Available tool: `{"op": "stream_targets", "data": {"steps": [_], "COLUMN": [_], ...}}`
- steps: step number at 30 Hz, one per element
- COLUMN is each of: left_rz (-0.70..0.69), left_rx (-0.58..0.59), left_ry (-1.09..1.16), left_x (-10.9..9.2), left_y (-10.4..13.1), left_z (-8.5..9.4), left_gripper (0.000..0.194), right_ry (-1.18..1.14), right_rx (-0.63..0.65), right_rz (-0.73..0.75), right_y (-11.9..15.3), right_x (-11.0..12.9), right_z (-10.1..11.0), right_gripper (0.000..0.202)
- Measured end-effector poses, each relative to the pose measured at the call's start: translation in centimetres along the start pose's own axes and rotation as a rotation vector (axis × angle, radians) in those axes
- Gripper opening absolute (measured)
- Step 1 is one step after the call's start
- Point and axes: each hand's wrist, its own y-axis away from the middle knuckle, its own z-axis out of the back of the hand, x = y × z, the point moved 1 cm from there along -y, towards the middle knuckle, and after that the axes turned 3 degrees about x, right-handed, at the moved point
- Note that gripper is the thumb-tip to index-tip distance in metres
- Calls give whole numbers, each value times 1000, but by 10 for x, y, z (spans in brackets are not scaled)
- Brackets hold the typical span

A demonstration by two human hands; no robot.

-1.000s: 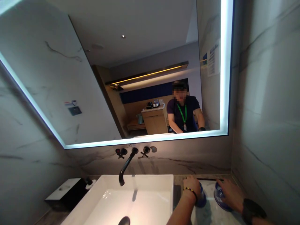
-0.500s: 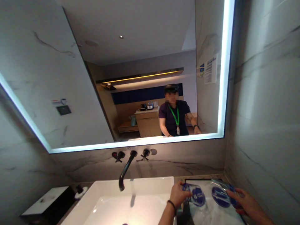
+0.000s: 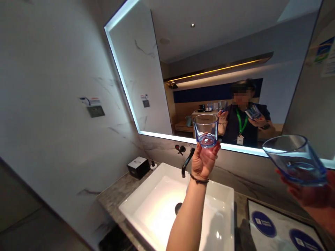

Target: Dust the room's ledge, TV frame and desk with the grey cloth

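Above the white rectangular ceramic basin [image 3: 167, 205], the left hand [image 3: 203, 161] is raised at arm's length with its fingers closed round the base of 1 clear blue-tinted glass tumbler [image 3: 206, 129]; the tumbler stands upright, mouth up, directly over the palm, in front of the lit wall mirror [image 3: 209, 62]. Below it, the black curved wall spout [image 3: 186, 162] points down into the basin. Well apart to the right, close to the camera, the right hand [image 3: 312, 195] grips a second clear blue-tinted glass tumbler [image 3: 294, 157] from beneath, its long axis tilted with the mouth leaning left. Under that hand, 2 round dark-blue coasters [image 3: 263, 223] lie on a pale tray [image 3: 282, 223] on the counter, bare.
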Motion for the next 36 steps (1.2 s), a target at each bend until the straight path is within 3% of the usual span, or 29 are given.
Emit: {"op": "stream_targets", "data": {"steps": [3, 6, 8, 21, 27, 32, 36], "left_rz": [-44, -38, -25, 18, 54, 85, 79], "left_rx": [1, 43, 57, 43, -51, -40, -133], "left_ry": [-8, 38, 64, 140, 176, 208, 180], "left_x": [-6, -4, -2, 8, 14, 19, 18], "left_y": [6, 7, 5, 0, -4, -10, -14], "left_z": [-9, -16, -18, -3, -2, -5, -2], "left_gripper": [42, 43, 41, 41, 31, 32, 35], "right_ry": [-405, -537, -582, -709, -813, -762, -711], "right_rx": [2, -13, -10, -46, 53, -54, -129], "right_rz": [-173, -278, -311, -353, -324, -320, -365], "right_y": [11, 17, 15, 1, -3, -3, -5], "right_x": [42, 69, 75, 82, 76, 79, 73], "right_z": [-42, -74, -83, -96, -94, -88, -81], "right_gripper": [53, 44, 43, 40, 41, 43, 41]}}
